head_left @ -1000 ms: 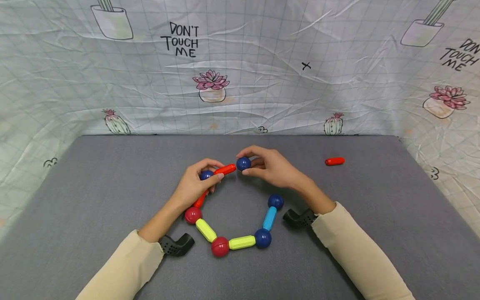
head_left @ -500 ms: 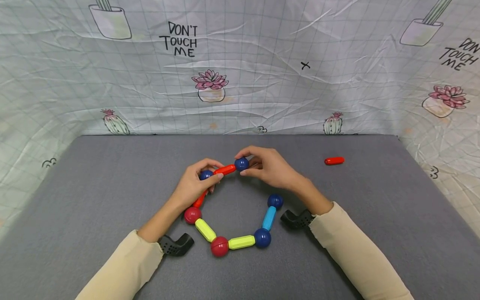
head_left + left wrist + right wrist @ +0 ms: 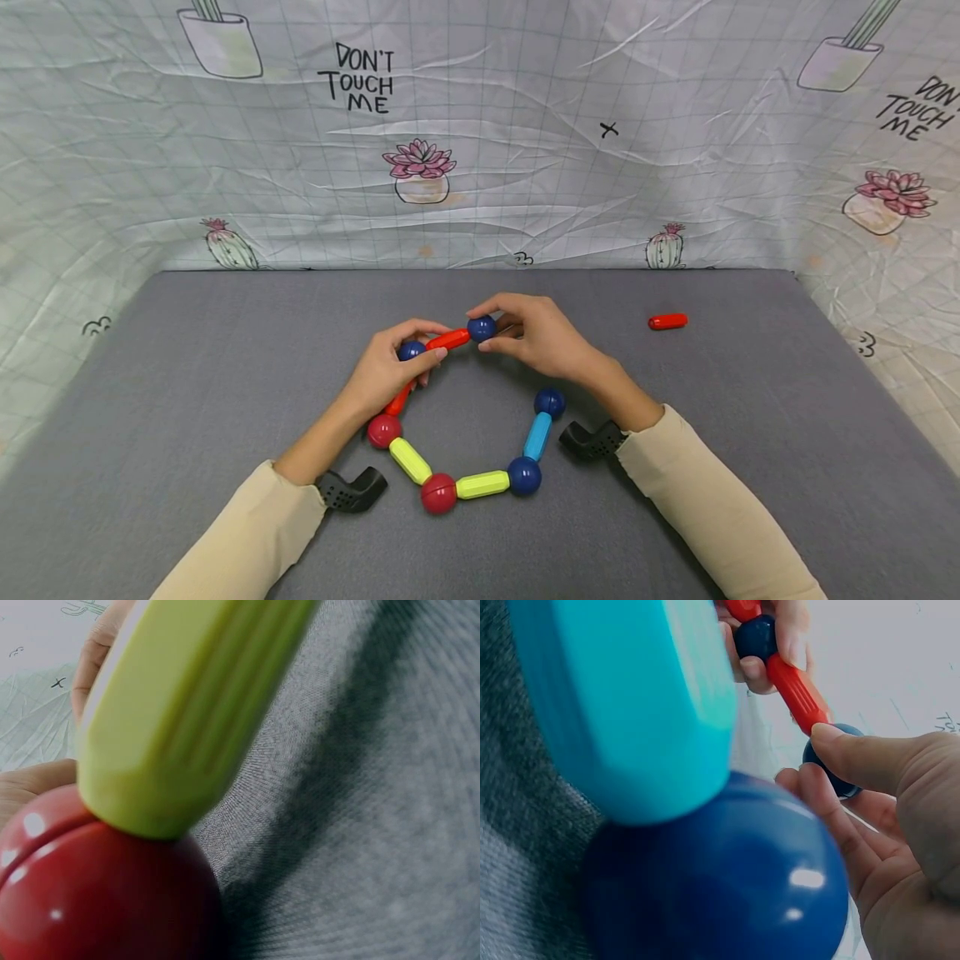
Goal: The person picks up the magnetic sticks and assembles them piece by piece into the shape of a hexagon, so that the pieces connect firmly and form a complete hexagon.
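Observation:
My left hand (image 3: 386, 367) grips a blue ball (image 3: 411, 350), its thumb lying along the near end of a red rod (image 3: 448, 339). Another blue ball (image 3: 482, 328) is pinched between the thumb and fingers of my right hand (image 3: 543, 337). That ball touches the rod's right end, as the right wrist view also shows. From the left-hand ball a second red rod (image 3: 398, 400) runs down to a red ball (image 3: 384, 432). Yellow-green rods (image 3: 412, 461), a second red ball (image 3: 438, 493), a blue ball (image 3: 524, 476), a light blue rod (image 3: 537, 437) and an end blue ball (image 3: 550, 403) continue the chain.
A loose red rod (image 3: 667, 322) lies on the grey table (image 3: 720, 500) at the back right. Behind the table hangs a printed sheet (image 3: 525, 167). Black wrist mounts (image 3: 352, 490) sit close to the chain on both sides.
My right hand has moved slightly left, bringing its blue ball against the red rod's end, where a small gap was. The left hand has stayed nearly still.

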Motion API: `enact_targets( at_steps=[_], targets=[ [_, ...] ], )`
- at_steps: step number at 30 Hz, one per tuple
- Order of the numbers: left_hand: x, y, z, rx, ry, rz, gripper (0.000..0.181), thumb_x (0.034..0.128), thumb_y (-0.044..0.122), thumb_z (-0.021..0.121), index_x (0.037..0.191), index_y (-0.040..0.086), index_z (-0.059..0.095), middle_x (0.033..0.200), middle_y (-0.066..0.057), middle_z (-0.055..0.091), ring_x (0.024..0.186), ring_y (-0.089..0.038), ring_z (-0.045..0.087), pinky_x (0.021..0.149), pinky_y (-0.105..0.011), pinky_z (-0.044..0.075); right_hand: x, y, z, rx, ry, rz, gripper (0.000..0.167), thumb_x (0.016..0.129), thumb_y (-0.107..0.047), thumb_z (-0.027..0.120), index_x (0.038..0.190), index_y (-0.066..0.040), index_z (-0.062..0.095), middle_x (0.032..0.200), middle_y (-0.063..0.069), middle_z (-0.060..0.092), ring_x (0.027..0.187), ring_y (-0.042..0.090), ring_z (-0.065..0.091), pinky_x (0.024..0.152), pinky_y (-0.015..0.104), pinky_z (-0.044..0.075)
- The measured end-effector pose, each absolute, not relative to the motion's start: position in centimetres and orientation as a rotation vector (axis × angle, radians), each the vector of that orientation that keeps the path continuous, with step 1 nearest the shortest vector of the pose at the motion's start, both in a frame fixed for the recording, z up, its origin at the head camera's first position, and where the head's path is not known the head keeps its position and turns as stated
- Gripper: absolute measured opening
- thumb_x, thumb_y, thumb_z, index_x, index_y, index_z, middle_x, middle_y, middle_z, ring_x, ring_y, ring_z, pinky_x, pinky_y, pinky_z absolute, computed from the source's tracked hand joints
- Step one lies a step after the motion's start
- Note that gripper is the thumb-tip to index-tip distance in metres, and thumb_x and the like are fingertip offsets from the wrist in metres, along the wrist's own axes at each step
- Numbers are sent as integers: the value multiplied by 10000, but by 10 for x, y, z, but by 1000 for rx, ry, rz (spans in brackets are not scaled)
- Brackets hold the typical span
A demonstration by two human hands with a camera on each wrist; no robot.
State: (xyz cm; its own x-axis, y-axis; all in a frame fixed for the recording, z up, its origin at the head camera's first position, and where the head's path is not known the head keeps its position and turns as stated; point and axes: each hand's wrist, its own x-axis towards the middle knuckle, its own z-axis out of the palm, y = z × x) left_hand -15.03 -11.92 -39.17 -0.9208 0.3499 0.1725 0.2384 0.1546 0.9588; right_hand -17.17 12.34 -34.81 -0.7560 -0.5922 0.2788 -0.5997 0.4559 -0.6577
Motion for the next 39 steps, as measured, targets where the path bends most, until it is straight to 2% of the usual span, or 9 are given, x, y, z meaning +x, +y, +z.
enact_targets(
  at_steps=[12,16,21,29,35,38,39],
  targets=[
    [-149,-119,-391,538,2313,1907,236,893,192,699,1110,102,676,659,-147,577,534,-240,535,481,-287,466,-170,135,-342,1055,-2746,1230,419,862,-145,728,1261,-127,604,1204,31,619,942,137,647,805,351,526],
    [-149,-119,-391,525,2324,1911,242,889,186,704,1108,86,679,683,-155,590,555,-249,551,501,-281,476,-168,157,-334,996,-2749,1232,412,872,-179,716,1268,-155,602,1219,27,617,959,131,645,820,368,516],
    [-149,-120,-391,531,2326,1912,256,886,162,705,1119,61,672,740,-161,607,589,-268,566,510,-273,475,-162,195,-328,861,-2769,1231,382,886,-195,701,1257,-185,612,1140,22,651,967,132,637,816,375,507],
    [-149,-121,-390,536,2326,1896,257,886,169,704,1119,65,675,790,-180,610,624,-263,587,547,-274,483,-152,262,-328,538,-2833,1094,301,903,-192,682,1199,-232,644,1072,15,675,951,164,640,771,224,495],
    [-148,-122,-390,527,2323,1883,250,891,170,699,1120,72,678,758,-166,612,625,-266,585,560,-272,482,-148,297,-333,403,-2864,996,333,879,-205,715,1206,-190,651,1100,45,666,940,163,643,724,169,471],
    [-149,-121,-391,533,2321,1877,256,892,165,697,1127,68,675,733,-154,613,623,-261,582,561,-268,478,-147,309,-338,353,-2865,943,332,875,-185,719,1199,-148,655,1141,63,651,976,228,634,733,151,458],
    [-149,-121,-391,536,2322,1873,256,893,167,696,1129,70,675,726,-151,613,622,-259,581,561,-267,476,-146,311,-340,341,-2867,924,329,877,-175,717,1198,-139,654,1158,66,644,985,265,632,755,191,476]
  ],
)
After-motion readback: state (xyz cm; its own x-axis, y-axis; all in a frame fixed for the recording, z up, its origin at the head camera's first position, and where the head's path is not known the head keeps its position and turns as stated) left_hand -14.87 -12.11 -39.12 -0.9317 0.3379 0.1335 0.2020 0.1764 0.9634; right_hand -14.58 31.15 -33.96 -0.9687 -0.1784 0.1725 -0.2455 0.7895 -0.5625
